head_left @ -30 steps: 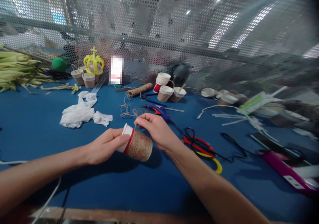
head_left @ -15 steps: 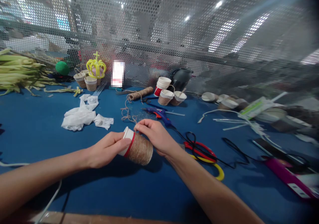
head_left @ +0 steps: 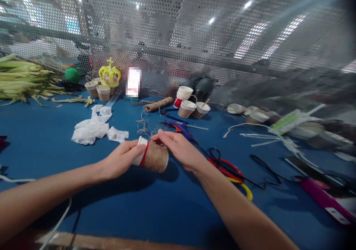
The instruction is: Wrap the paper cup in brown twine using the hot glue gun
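Note:
A paper cup [head_left: 156, 157], tilted on its side above the table, has twine wound round most of its wall; a red band and a white rim stay bare. My left hand [head_left: 121, 159] is closed round the rim end, thumb on top. At the cup's far side, my right hand [head_left: 178, 147] pinches the twine [head_left: 142, 124] close to the wound part. That strand runs back in loose loops to a twine roll [head_left: 159, 104] lying on the table. The fingertips of my right hand are partly hidden behind the cup.
A blue glue gun [head_left: 178, 127] lies beyond my right hand, its black cord crossing red-and-yellow scissors handles [head_left: 226, 170]. Crumpled white tissue [head_left: 90, 131] is at left. Twine-wrapped cups [head_left: 187, 109] and a yellow crown [head_left: 109, 73] stand before the perforated metal screen [head_left: 167, 31]. A purple power strip [head_left: 319, 196] is at right.
The cup and both hands have moved slightly up, away from the table's front edge. The cup lies a little more level, and my right fingers have shifted along the twine.

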`<state>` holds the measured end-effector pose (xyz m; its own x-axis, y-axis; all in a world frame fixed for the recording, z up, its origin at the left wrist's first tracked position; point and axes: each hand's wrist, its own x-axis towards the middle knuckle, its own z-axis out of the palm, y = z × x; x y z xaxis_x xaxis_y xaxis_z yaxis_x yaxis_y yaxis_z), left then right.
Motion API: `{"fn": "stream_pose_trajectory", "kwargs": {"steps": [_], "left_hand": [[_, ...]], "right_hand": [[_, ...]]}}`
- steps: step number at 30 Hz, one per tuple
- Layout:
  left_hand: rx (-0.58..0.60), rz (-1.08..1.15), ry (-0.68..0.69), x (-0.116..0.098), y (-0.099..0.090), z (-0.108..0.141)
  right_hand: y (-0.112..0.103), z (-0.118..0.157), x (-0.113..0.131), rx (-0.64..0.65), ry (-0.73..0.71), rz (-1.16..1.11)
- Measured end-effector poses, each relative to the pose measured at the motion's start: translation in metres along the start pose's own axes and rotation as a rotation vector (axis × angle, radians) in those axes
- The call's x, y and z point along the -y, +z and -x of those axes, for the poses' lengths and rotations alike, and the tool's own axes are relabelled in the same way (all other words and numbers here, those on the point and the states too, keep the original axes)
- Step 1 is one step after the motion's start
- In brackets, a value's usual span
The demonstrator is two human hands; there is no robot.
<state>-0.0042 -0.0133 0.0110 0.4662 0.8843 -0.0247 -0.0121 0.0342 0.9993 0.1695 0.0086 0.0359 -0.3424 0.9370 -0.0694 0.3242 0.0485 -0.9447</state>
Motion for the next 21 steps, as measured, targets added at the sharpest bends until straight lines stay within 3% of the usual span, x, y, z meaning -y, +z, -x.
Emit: {"fn": "stream_pose_trajectory", "kwargs": {"steps": [4,8,13,21], "left_hand": [[-0.114,0.221,-0.097,0.002,0.0,-0.008],[-0.037,0.36,-0.105,-0.001,-0.001,-0.009],[0.03,0.235,-0.018,-0.003,-0.003,-0.006],[-0.039,0.115,0.006,0.0,0.001,-0.004]], "right_hand": [[-0.005,0.006,0.006,0.096,-0.027,0.167],[-0.006,0.011,0.004,0.11,-0.007,0.16],[-0.003,0.019,-0.006,-0.014,-0.063,0.168],[0.007,0.027,-0.01,-0.131,-0.102,0.268]]}}
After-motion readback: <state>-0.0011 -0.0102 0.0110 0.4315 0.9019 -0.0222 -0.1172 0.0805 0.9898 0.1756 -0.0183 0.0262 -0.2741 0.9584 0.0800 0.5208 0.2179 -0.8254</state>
